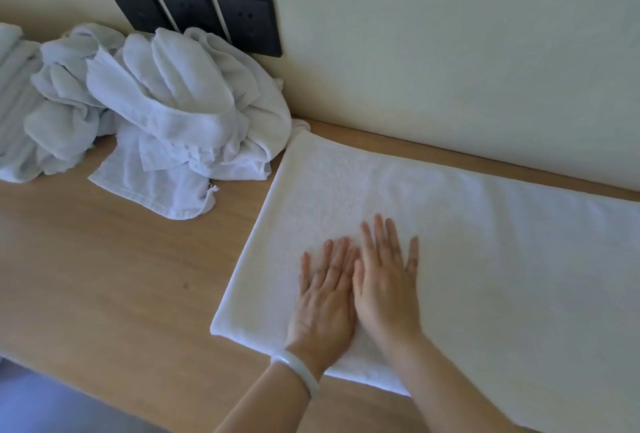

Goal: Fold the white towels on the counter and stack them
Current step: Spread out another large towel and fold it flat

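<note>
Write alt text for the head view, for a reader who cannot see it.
A person's left hand and right hand press flat, side by side, on a white towel spread along a wooden counter. To its left a heap of crumpled white towels lies against the wall, under three black sockets.

One head-worn view, close above the near edge of the counter (114,276), down and forward toward the wall (450,51) along its far edge.

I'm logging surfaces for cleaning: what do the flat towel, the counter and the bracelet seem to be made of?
The flat towel: likely white cotton terry, nubby looped pile. The counter: light wood or wood-look laminate, matte, faint grain streaks. The bracelet: pale, smooth, glossy, perhaps jade or glass; cannot tell which.
</note>
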A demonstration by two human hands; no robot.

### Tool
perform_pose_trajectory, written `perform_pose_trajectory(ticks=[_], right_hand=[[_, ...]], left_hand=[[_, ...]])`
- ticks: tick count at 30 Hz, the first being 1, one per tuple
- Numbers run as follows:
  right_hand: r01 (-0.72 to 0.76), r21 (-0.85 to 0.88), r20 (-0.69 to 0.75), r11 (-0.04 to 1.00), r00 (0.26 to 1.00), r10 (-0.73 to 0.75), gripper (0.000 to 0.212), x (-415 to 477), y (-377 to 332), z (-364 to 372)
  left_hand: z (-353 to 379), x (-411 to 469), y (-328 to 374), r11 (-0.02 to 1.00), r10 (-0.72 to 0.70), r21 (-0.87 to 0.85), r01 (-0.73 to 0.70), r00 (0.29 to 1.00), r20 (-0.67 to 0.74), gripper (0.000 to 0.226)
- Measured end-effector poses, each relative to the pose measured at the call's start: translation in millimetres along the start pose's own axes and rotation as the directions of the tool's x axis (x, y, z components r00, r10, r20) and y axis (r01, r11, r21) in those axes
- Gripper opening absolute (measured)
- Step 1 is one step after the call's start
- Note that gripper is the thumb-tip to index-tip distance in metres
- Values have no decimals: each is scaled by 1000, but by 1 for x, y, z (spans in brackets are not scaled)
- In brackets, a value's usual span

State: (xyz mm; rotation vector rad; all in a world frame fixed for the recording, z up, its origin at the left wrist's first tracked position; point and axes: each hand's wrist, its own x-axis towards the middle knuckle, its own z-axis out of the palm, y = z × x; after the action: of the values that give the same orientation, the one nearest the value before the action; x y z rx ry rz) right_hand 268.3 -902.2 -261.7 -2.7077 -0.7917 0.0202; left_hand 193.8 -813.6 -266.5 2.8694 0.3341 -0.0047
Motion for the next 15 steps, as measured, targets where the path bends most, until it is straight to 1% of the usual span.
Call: perform_pose_trajectory(ticks=[1,2,3,5,7,9,10,11,12,14,15], right_hand=[[58,12,-11,998,998,-58,53,-19,-4,6],[93,12,11,996,996,-93,53,-33,-3,11],[105,0,34,994,994,-105,55,-40,1,14],[99,-35,62,994,993,-97,58,-42,7,15],[91,-53,92,994,992,-86,59,-39,5,11],[83,-50,99,995,992,-77,59,-37,1,11],[77,-45,95,996,993,-73,59,-38,0,12],[72,-47,88,996,994,-67,59,-39,0,13],[64,-61,84,996,995,-59,59,-39,0,14],[67,-114,97,991,994,-56,60,-38,1,15],[82,-135,112,988,991,-67,62,-38,1,14]], left_hand=[[1,-3,-8,999,17,27,-17,1000,11,60],[2,-7,-21,999,23,37,-23,1000,18,59],[-1,-12,-36,1000,-7,29,7,1000,18,58],[-11,-28,-73,989,-146,29,146,989,-21,58],[-20,-47,-111,964,-266,20,267,964,-26,58],[-25,-56,-125,932,-363,-3,363,931,-34,59],[-27,-54,-119,918,-394,9,396,917,-61,60],[-29,-48,-103,919,-391,17,394,916,-94,60],[-29,-39,-81,942,-333,0,335,936,-113,60],[-19,-23,-27,989,-125,-91,117,987,-97,58],[-13,-18,-4,989,-55,-139,44,995,-77,57]])
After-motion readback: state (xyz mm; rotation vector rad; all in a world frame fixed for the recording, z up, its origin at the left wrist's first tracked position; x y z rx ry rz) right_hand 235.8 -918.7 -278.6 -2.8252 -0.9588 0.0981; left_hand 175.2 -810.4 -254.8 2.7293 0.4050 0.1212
